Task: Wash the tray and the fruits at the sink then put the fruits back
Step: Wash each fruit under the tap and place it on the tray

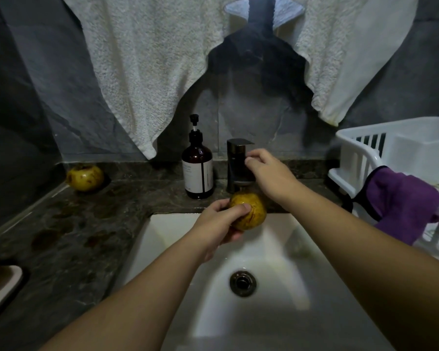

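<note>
Yellow, brown-blotched fruit (249,211) clamped in the left hand (219,219), thumb across the near face, other fingers curled round the far underside, held over the white sink (284,249) and directly beneath the spout of the dark faucet (238,165). Right hand (266,173) up at the faucet, fingertips pinching the side of its body just under the flat lever. Whether water runs, impossible to tell; no clear stream visible between spout and fruit.

Round, firm-looking, likely of moderate weight for one hand. Skin glossy just beyond the thumb tip, so probably wet or waxy and prone to slip. Best hold: a wrap round the widest part, thumb opposite the fingers, palm cupped below. Bruised-looking patches suggest soft spots, so gentle rubbing rather than squeezing.

Second yellow fruit (85,177) well left of the fingers, resting on the dark stone counter (86,236) against the back corner. Amber pump bottle (197,168) just left of the faucet. Pale tray edge (8,282) at the far left, near side of the counter, something yellowish on it, too cropped to name. White dish rack (390,148) to the right of the right hand, purple cloth (403,198) draped over its rim. Pale towels (150,59) hanging above.
</note>
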`<action>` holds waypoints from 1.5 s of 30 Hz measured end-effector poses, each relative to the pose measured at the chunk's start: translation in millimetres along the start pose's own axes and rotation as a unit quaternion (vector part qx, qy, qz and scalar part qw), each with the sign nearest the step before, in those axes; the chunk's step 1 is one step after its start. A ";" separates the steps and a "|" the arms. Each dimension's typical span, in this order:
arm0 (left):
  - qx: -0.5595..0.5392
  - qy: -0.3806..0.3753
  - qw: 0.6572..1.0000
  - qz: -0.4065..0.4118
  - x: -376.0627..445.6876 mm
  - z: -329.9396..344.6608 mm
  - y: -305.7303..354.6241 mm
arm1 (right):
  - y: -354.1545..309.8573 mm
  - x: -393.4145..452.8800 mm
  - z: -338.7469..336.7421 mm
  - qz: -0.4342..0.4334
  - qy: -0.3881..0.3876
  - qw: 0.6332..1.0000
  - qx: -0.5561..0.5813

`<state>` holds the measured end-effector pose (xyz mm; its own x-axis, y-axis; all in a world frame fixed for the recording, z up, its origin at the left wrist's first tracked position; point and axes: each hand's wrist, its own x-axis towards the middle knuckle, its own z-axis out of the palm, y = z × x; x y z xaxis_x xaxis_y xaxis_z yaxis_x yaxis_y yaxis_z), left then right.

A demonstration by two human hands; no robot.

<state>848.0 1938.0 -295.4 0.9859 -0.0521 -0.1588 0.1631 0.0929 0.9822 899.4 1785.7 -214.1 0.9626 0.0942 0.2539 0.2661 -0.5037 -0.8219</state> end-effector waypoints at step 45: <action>0.124 -0.010 0.992 -0.030 3.4 19.1 -7.3 | 66.9 -64.2 39.0 0.172 -0.092 0.968 0.159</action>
<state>849.5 1918.1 -301.2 0.9734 -0.0706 -0.2181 0.2050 -0.1583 0.9659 857.4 1779.4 -305.3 0.9820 0.1328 -0.1340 -0.0983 -0.2458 -0.9643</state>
